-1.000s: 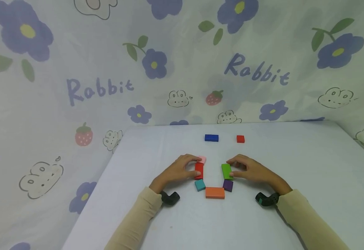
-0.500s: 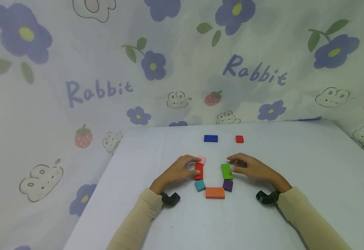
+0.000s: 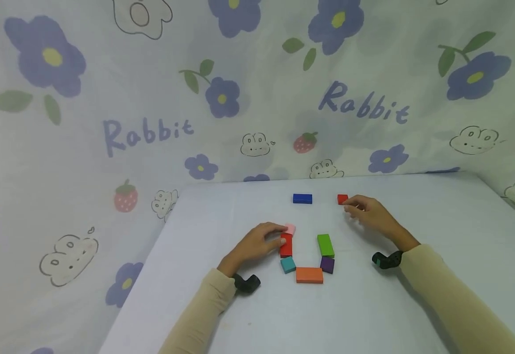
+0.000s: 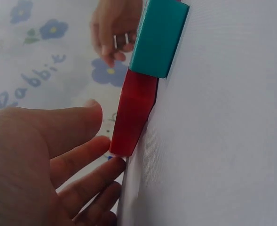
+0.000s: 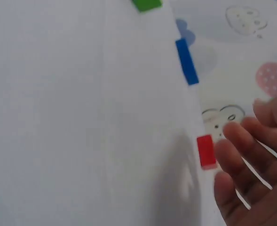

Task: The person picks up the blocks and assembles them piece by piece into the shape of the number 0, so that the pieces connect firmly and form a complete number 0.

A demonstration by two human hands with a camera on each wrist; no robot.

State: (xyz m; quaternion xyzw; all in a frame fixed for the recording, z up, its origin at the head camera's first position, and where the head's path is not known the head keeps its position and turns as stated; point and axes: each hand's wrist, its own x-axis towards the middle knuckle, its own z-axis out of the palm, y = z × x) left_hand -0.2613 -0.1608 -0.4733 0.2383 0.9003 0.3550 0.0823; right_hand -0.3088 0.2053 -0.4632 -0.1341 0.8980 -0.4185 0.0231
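Observation:
My left hand [image 3: 254, 244] rests at the left side of a U of coloured blocks. Its fingertips are at the pink block [image 3: 290, 228] and its thumb overlaps the long red block [image 3: 286, 250]. In the left wrist view the thumb and fingers are loosely spread beside that red block, below the teal block [image 4: 159, 40]. Farther back, my right hand [image 3: 374, 216] has relaxed fingers right by a small red block [image 3: 342, 199]; the right wrist view shows nothing gripped. A green block [image 3: 325, 245] stands on the U's right side.
A purple block [image 3: 327, 264] and an orange block [image 3: 309, 275] complete the U's near curve. Toward the back of the white table [image 3: 416, 216] lies a blue block [image 3: 302, 198]. A printed cloth [image 3: 275, 108] hangs behind the table.
My right hand has left the green block and moved back and right to the small red block. The left hand stays by the red and pink blocks; the head view has shifted slightly.

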